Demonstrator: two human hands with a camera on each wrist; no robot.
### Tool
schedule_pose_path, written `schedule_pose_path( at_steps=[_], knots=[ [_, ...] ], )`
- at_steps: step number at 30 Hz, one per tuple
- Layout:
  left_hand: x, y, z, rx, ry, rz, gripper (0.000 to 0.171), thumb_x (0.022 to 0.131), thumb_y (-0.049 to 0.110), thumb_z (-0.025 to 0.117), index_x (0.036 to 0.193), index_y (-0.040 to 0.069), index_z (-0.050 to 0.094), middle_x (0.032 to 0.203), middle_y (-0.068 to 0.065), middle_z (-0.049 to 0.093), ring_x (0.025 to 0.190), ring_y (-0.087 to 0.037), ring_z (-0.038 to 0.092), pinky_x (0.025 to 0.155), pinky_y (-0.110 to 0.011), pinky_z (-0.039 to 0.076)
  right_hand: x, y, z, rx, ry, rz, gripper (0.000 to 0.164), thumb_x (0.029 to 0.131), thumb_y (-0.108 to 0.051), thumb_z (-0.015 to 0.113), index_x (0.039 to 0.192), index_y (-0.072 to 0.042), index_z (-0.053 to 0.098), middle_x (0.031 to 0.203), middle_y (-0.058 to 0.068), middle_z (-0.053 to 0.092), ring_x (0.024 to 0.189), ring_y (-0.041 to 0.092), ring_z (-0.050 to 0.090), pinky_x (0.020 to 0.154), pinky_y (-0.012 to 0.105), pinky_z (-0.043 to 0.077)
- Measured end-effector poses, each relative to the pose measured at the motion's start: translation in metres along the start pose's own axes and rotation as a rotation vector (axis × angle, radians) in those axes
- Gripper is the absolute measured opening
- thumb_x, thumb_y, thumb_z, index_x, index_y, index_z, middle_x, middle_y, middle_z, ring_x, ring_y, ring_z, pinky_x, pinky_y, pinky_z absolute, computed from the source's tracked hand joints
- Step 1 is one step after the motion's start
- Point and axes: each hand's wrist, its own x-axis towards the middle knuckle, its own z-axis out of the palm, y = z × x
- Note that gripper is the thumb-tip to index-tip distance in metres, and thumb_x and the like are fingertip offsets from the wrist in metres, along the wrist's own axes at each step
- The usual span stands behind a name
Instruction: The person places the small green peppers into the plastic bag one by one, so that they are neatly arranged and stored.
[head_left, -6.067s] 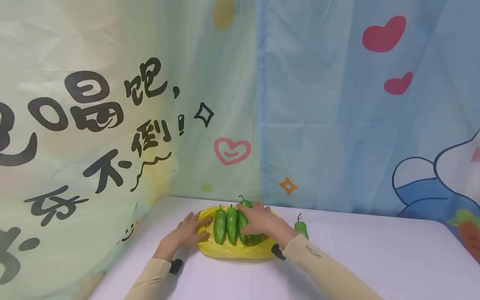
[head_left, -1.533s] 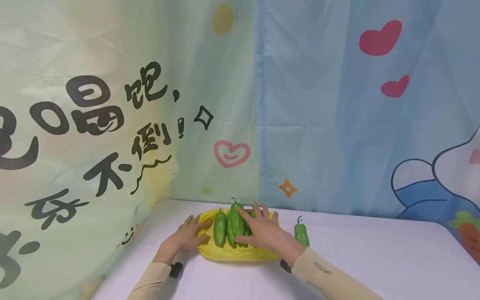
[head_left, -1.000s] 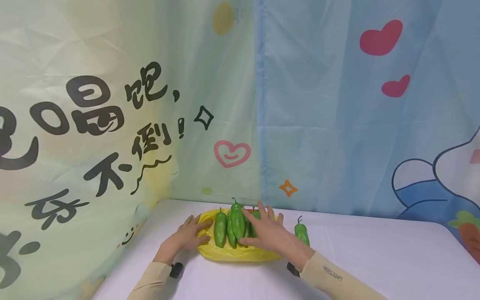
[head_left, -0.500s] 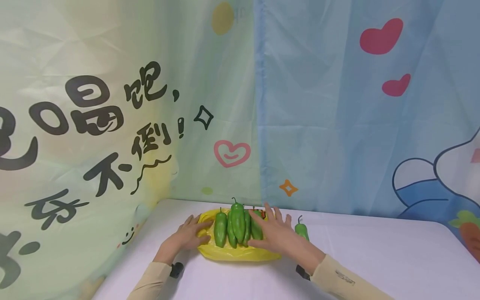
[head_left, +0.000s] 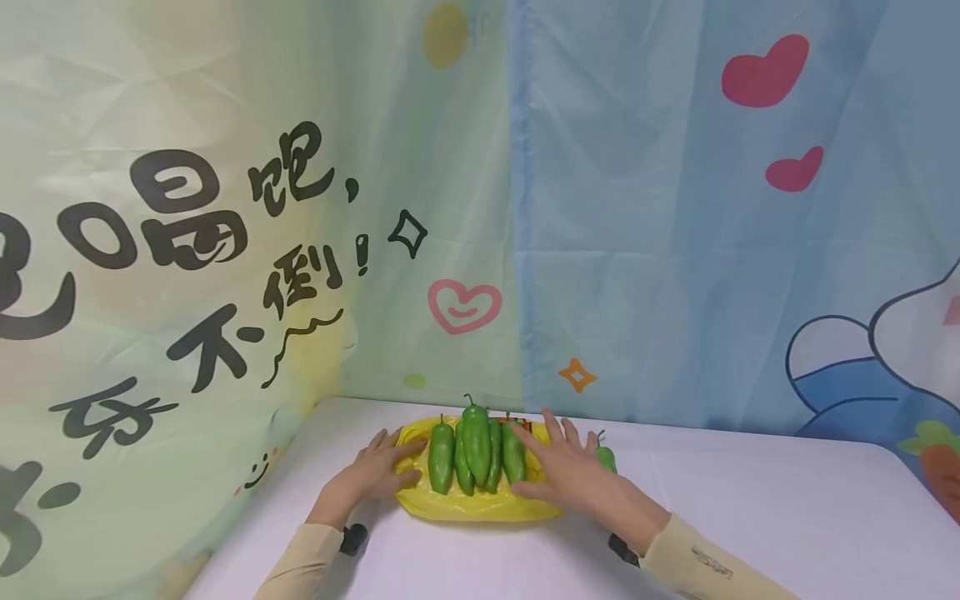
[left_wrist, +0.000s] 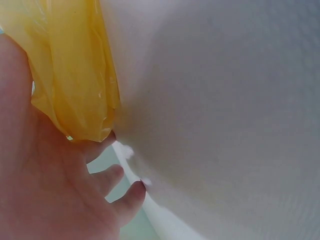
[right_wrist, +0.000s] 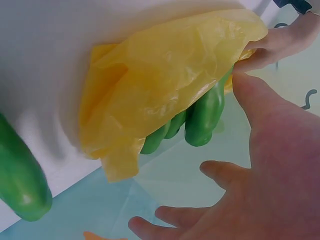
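Several green peppers [head_left: 476, 446] lie side by side on a yellow plastic bag [head_left: 480, 507], one of them on top of the others, stems toward the backdrop. At the bag's left edge rests my left hand [head_left: 373, 467], fingers spread; in the left wrist view the bag's yellow film [left_wrist: 75, 65] lies against its palm side. My right hand [head_left: 573, 471] is spread over the bag's right end, holding nothing, beside the rightmost pepper [head_left: 513, 454]. Partly hidden behind that hand is a separate pepper [head_left: 605, 457], seen larger in the right wrist view as a lone green pepper [right_wrist: 22, 175].
The white table [head_left: 735, 508] stretches to the right of the bag and toward me. A printed cloth backdrop [head_left: 615, 208] rises along the table's back and left sides. Red and black print [head_left: 517, 423] shows at the bag's far edge.
My right hand, earlier gripping a pepper over the pile, has let go and drawn steadily right, uncovering more peppers. One pepper now lies on top. My left hand stays put.
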Motion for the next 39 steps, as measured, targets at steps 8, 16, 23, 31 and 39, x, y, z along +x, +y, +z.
schedule_pose_path(
  at_steps=[8, 16, 23, 31, 39],
  knots=[
    [-0.001, -0.001, -0.001, -0.001, 0.010, 0.014, 0.055, 0.095, 0.039, 0.063, 0.147, 0.024, 0.053, 0.165, -0.018, 0.028, 0.153, -0.048, 0.014, 0.120, -0.071, 0.017, -0.001, 0.011, -0.002, -0.034, -0.024, 0.045, 0.084, 0.089, -0.056, 0.069, 0.158, -0.027, 0.032, 0.163, 0.030, 0.017, 0.145, 0.057, 0.025, 0.106, 0.085, 0.018],
    [0.000, -0.003, 0.000, 0.000, 0.006, 0.012, 0.055, 0.095, 0.040, 0.063, 0.147, 0.025, 0.053, 0.165, -0.019, 0.027, 0.153, -0.048, 0.014, 0.119, -0.071, 0.017, -0.006, 0.016, -0.006, -0.025, -0.029, 0.051, 0.084, 0.088, -0.054, 0.070, 0.157, -0.024, 0.034, 0.163, 0.032, 0.018, 0.144, 0.059, 0.025, 0.106, 0.085, 0.017],
    [0.000, -0.002, -0.001, 0.003, 0.007, 0.015, 0.055, 0.095, 0.040, 0.063, 0.147, 0.025, 0.053, 0.165, -0.018, 0.027, 0.153, -0.048, 0.014, 0.119, -0.071, 0.017, -0.011, 0.021, -0.007, -0.008, -0.042, 0.067, 0.082, 0.089, -0.054, 0.070, 0.157, -0.023, 0.035, 0.162, 0.032, 0.018, 0.144, 0.059, 0.025, 0.107, 0.084, 0.016],
    [0.000, 0.000, -0.002, 0.002, 0.004, 0.009, 0.055, 0.095, 0.040, 0.063, 0.148, 0.025, 0.052, 0.165, -0.018, 0.027, 0.153, -0.048, 0.014, 0.119, -0.071, 0.016, -0.016, 0.032, -0.006, 0.002, -0.051, 0.085, 0.084, 0.087, -0.053, 0.073, 0.156, -0.022, 0.038, 0.161, 0.034, 0.020, 0.143, 0.061, 0.025, 0.105, 0.086, 0.013],
    [-0.001, 0.001, -0.002, 0.003, 0.001, 0.002, 0.056, 0.095, 0.040, 0.063, 0.148, 0.027, 0.052, 0.165, -0.018, 0.027, 0.154, -0.047, 0.013, 0.120, -0.071, 0.016, -0.020, 0.045, -0.004, -0.030, -0.055, 0.099, 0.088, 0.084, -0.056, 0.074, 0.156, -0.022, 0.036, 0.159, 0.035, 0.023, 0.141, 0.060, 0.028, 0.103, 0.087, 0.015]
  ],
)
